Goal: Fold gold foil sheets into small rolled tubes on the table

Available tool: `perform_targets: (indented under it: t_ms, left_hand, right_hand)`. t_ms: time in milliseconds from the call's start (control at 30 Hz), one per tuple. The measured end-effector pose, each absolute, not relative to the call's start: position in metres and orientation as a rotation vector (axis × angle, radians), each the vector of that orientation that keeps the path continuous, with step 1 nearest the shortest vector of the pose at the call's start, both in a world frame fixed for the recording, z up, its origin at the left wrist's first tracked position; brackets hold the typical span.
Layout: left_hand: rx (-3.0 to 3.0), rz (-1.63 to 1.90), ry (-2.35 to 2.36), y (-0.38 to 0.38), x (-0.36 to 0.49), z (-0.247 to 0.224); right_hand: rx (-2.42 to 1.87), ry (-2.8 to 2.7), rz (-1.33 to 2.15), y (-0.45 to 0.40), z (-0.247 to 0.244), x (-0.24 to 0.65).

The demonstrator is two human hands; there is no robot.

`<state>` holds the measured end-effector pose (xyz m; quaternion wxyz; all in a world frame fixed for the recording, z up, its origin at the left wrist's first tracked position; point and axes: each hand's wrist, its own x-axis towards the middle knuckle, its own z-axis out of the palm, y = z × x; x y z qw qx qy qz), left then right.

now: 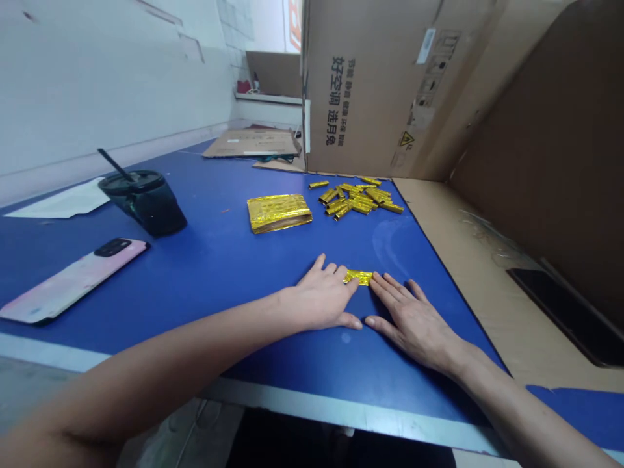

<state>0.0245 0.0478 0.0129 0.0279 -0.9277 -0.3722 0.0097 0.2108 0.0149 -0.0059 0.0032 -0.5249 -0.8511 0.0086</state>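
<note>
A short strip of shiny gold foil point(359, 277) lies flat on the blue table in front of me. My left hand point(325, 294) rests palm down with its fingertips on the strip's left end, fingers spread and slightly bent. At the right end, my right hand point(410, 318) touches the strip with outstretched fingertips, its thumb apart on the tabletop. Both hands are open and press from above; part of the strip is hidden under the fingers. Beyond them lies a flat gold foil packet point(280, 211), its near edge showing a brown inside.
Several small gold foil tubes point(361, 200) lie heaped behind the packet's right side. A dark cup with a straw point(151, 205) and a pink phone point(73, 283) are at left. Large cardboard point(370, 84) walls the back and right. A dark phone-like slab point(565, 315) lies on cardboard at right.
</note>
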Motion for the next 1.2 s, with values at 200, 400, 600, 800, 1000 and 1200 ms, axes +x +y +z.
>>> perform_targets:
  t_ms: [200, 400, 600, 800, 1000, 1200]
  left_hand:
    - [-2.928, 0.03, -1.157, 0.046, 0.025, 0.004]
    - [-3.063, 0.069, -1.179, 0.045, 0.022, -0.008]
    - [-3.117, 0.042, -1.192, 0.044, 0.019, -0.006]
    - [-3.11, 0.025, -1.15, 0.045, 0.007, -0.008]
    - [-3.076, 0.118, -1.184, 0.046, -0.004, -0.004]
    - [-3.09, 0.083, -1.181, 0.046, -0.003, -0.003]
  right_hand:
    - [-1.628, -2.619, 0.179, 0.018, 0.003, 0.215]
    - [-1.491, -2.659, 0.284, 0.024, 0.015, 0.187]
    - [-1.501, -2.753, 0.167, 0.03, 0.001, 0.186]
    - [-1.561, -2.772, 0.007, 0.026, -0.006, 0.205]
    - [-1.557, -2.756, 0.006, 0.025, -0.006, 0.2]
    - [-1.595, -2.708, -0.061, 0.025, -0.007, 0.21]
